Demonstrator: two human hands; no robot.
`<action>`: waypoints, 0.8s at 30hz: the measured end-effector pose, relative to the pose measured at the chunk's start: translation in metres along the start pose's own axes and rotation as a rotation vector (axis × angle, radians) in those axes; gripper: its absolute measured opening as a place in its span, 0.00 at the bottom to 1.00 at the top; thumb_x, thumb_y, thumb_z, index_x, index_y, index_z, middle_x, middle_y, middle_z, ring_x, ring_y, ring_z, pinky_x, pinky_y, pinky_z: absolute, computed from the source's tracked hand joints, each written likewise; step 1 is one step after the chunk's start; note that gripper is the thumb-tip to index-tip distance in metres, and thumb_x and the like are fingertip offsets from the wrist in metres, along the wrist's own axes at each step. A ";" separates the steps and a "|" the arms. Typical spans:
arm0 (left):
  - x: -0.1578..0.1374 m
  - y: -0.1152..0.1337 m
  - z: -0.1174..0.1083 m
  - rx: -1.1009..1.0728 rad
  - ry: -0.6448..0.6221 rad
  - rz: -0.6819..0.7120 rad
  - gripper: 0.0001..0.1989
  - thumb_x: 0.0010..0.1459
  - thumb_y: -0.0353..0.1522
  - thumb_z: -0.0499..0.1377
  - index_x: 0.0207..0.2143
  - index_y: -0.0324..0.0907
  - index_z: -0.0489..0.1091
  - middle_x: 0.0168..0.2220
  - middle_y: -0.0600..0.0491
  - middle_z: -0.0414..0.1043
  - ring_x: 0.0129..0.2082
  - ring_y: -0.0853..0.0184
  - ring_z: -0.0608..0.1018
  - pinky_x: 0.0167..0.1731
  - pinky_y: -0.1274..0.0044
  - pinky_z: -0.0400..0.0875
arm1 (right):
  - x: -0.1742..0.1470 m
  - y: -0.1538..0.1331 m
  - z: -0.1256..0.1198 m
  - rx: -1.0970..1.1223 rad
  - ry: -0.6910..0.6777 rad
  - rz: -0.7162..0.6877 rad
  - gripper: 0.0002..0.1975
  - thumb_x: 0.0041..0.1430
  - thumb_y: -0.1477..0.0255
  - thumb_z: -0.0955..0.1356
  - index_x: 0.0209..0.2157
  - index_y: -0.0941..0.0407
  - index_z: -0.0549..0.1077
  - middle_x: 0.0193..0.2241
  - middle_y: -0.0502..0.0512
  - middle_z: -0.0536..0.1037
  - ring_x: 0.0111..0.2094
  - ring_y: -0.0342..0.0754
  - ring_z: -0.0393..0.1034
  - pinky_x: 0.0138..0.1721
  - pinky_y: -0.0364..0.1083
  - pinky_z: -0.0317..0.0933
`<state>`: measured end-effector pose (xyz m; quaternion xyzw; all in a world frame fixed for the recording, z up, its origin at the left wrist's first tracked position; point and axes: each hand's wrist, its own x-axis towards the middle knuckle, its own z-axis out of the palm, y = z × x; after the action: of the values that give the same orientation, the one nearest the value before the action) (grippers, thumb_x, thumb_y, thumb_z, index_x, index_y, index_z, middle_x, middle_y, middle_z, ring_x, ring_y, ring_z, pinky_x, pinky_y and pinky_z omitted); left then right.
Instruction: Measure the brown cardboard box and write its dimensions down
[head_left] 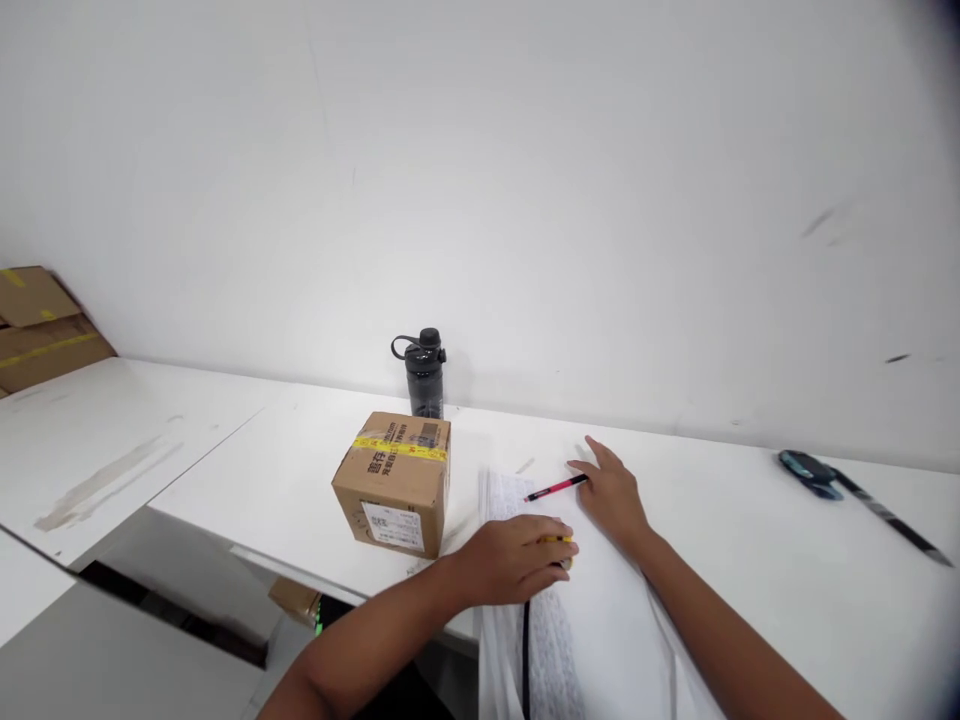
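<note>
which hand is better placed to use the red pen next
Probably the right hand: the red pen runs right up to it, though whether it grips the pen is unclear. The left hand is occupied, curled around a small yellow object.

Bare forearms (390, 630) angled inward, left grip (517, 560) curled, palm down, right grip (611, 490) farther forward, fingers (602, 452) partly spread

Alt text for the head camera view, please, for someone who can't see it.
A left hand grips a small yellow object over marked white paper sheets, near a right hand with a red-and-black pen at its thumb. A brown cardboard box and black bottle stand on the white table.
</note>
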<state>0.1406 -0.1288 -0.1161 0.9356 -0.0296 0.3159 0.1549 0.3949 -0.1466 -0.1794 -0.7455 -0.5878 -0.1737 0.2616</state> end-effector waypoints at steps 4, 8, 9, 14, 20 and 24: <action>-0.003 -0.002 -0.004 -0.079 -0.037 -0.165 0.18 0.58 0.41 0.62 0.47 0.42 0.68 0.53 0.45 0.73 0.56 0.62 0.73 0.56 0.73 0.69 | 0.001 -0.006 0.002 -0.014 0.081 0.084 0.24 0.51 0.81 0.60 0.48 0.58 0.75 0.60 0.66 0.66 0.58 0.61 0.63 0.54 0.61 0.60; -0.005 0.005 0.003 -0.057 -0.036 -0.411 0.21 0.51 0.36 0.67 0.46 0.43 0.67 0.57 0.43 0.68 0.58 0.57 0.71 0.56 0.68 0.69 | 0.002 -0.014 0.003 0.056 0.165 0.123 0.23 0.53 0.80 0.59 0.49 0.59 0.74 0.59 0.68 0.66 0.58 0.61 0.63 0.57 0.65 0.53; -0.006 0.008 0.005 -0.043 -0.034 -0.456 0.20 0.52 0.34 0.66 0.47 0.43 0.66 0.59 0.43 0.65 0.58 0.57 0.71 0.55 0.67 0.69 | 0.002 -0.015 0.002 0.096 0.189 0.125 0.22 0.54 0.80 0.59 0.48 0.59 0.74 0.59 0.68 0.66 0.58 0.61 0.62 0.58 0.66 0.50; -0.007 0.029 0.008 -0.045 0.197 -0.449 0.13 0.58 0.26 0.59 0.45 0.45 0.65 0.54 0.46 0.69 0.54 0.62 0.73 0.53 0.68 0.71 | 0.011 -0.023 -0.027 0.809 0.091 0.150 0.18 0.61 0.64 0.62 0.48 0.56 0.73 0.62 0.67 0.62 0.64 0.64 0.52 0.63 0.68 0.36; 0.009 0.044 -0.037 0.091 0.736 0.066 0.24 0.61 0.30 0.59 0.58 0.47 0.56 0.58 0.42 0.64 0.59 0.57 0.70 0.52 0.62 0.72 | 0.024 -0.091 -0.116 1.476 -0.609 -0.247 0.43 0.53 0.38 0.59 0.60 0.52 0.64 0.50 0.65 0.75 0.47 0.58 0.74 0.44 0.59 0.67; 0.023 0.059 -0.099 0.334 0.846 0.129 0.23 0.64 0.42 0.53 0.60 0.49 0.58 0.62 0.44 0.61 0.60 0.57 0.68 0.54 0.63 0.69 | 0.028 -0.163 -0.186 1.645 -0.781 -0.426 0.27 0.50 0.59 0.75 0.50 0.54 0.72 0.46 0.58 0.77 0.47 0.53 0.74 0.49 0.53 0.66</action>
<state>0.0923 -0.1529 -0.0121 0.7327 0.0294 0.6797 -0.0195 0.2534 -0.2076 0.0163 -0.2083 -0.6965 0.5156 0.4536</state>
